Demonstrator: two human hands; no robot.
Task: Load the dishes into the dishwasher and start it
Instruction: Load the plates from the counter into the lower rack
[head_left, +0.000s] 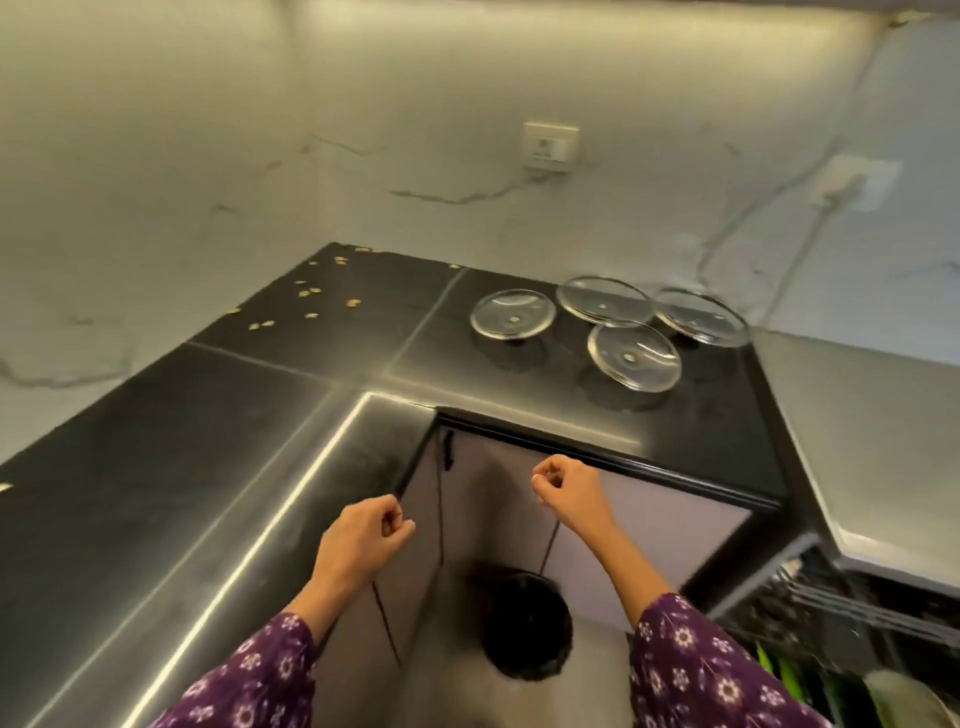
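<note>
The scene is lit warmly from above, and the upper wall (467, 78) is washed out by the glow. A bright streak is reflected along the edge of the dark tabletop (156, 441), and glints are caught on the glass lids (634, 358). Straight lines are bent by the wide lens, and the lower right corner is smeared by blur.

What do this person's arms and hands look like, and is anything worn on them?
The left hand and the right hand are bare, with no gloves, and the forearms are uncovered. Higher up, the left sleeve and the right sleeve are loose purple fabric printed with small white and pink flowers. No watch or bracelet shows.
</note>
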